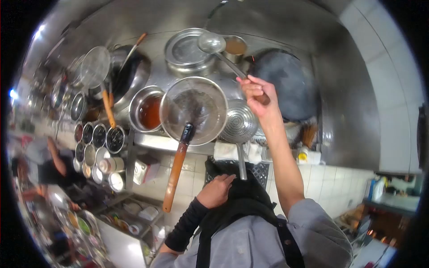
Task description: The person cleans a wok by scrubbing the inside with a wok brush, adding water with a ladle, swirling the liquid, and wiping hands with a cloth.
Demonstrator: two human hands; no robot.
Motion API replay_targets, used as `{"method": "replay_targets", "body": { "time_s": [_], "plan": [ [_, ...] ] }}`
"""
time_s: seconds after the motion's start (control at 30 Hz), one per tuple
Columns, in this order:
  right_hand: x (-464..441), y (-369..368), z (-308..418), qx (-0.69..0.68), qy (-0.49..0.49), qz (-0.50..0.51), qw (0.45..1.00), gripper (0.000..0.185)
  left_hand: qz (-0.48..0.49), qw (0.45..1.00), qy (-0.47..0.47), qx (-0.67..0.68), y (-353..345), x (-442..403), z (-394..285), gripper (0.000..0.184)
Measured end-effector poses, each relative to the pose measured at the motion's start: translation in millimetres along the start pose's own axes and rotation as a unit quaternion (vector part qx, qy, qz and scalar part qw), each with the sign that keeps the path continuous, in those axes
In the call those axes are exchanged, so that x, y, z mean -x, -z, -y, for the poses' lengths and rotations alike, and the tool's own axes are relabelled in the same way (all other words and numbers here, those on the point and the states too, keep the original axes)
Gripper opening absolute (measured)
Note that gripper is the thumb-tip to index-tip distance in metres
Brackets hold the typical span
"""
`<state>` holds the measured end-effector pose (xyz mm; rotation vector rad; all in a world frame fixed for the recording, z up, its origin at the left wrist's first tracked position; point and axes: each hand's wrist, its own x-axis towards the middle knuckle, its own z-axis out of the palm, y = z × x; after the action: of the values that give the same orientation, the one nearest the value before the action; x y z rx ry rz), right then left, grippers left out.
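My right hand [259, 94] is wrapped round the handle of a metal ladle [230, 64], reaching forward over the stove. The ladle's bowl is over the edge of a lidded steel pot [185, 47], beside a small pot of brown liquid [235, 46]; whether it touches either cannot be told. To the right of that hand a dark wok [286, 82] gives off steam or smoke. My left hand [216, 191] rests near the black apron [237, 178] at my waist, fingers stretched out, holding nothing visible. Just ahead of it is a perforated skimmer [240, 120] with a metal handle.
A mesh strainer [194, 111] with a long wooden handle lies beside a pot of reddish liquid [151, 111]. Further left are another strainer [95, 67], a second wok [138, 71] and several seasoning containers [99, 134]. A white cloth [225, 151] lies on the stove's front edge. Another person [56, 163] stands far left.
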<state>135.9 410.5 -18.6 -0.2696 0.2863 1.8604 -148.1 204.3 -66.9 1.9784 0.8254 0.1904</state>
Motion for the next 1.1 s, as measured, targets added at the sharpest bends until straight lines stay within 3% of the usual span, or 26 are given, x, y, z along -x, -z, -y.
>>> {"method": "replay_targets", "body": {
  "time_s": [0.17,0.3,0.43,0.6,0.73,0.8,0.83,0.87,0.9,0.97,1.0,1.1],
  "plan": [
    [128,3,-15,0.087,0.101,-0.032,0.990,0.024,0.081,0.994,-0.078,0.002,9,-37,-34,0.040],
    [209,21,-8,0.185,0.171,-0.132,0.959,0.020,0.088,0.988,-0.128,-0.014,-5,-51,-60,0.040],
    [280,36,7,0.314,0.234,-0.272,0.879,0.012,0.121,0.984,-0.131,-0.005,-24,-68,-96,0.038],
    [359,72,38,0.461,0.290,-0.350,0.762,0.012,0.146,0.982,-0.121,0.008,-72,-93,-129,0.038],
    [398,106,49,0.592,0.329,-0.454,0.579,0.010,0.148,0.983,-0.110,-0.010,-108,-114,-161,0.038],
    [414,190,74,0.685,0.363,-0.440,0.454,0.011,0.147,0.983,-0.107,-0.015,-120,-123,-177,0.038],
    [415,197,81,0.726,0.377,-0.425,0.387,0.012,0.147,0.984,-0.104,-0.010,-125,-127,-185,0.038],
    [426,199,86,0.673,0.306,-0.465,0.486,0.014,0.146,0.984,-0.100,-0.005,-130,-129,-191,0.038],
    [429,191,87,0.655,0.298,-0.479,0.503,0.013,0.146,0.984,-0.098,0.000,-134,-131,-195,0.038],
    [430,185,87,0.620,0.278,-0.502,0.535,0.012,0.141,0.986,-0.093,0.009,-139,-128,-201,0.037],
    [430,218,90,0.653,0.311,-0.482,0.494,0.009,0.141,0.986,-0.093,0.008,-139,-127,-202,0.036],
    [420,213,91,0.657,0.305,-0.453,0.520,0.008,0.136,0.987,-0.088,0.003,-133,-123,-202,0.032]
  ]
}}
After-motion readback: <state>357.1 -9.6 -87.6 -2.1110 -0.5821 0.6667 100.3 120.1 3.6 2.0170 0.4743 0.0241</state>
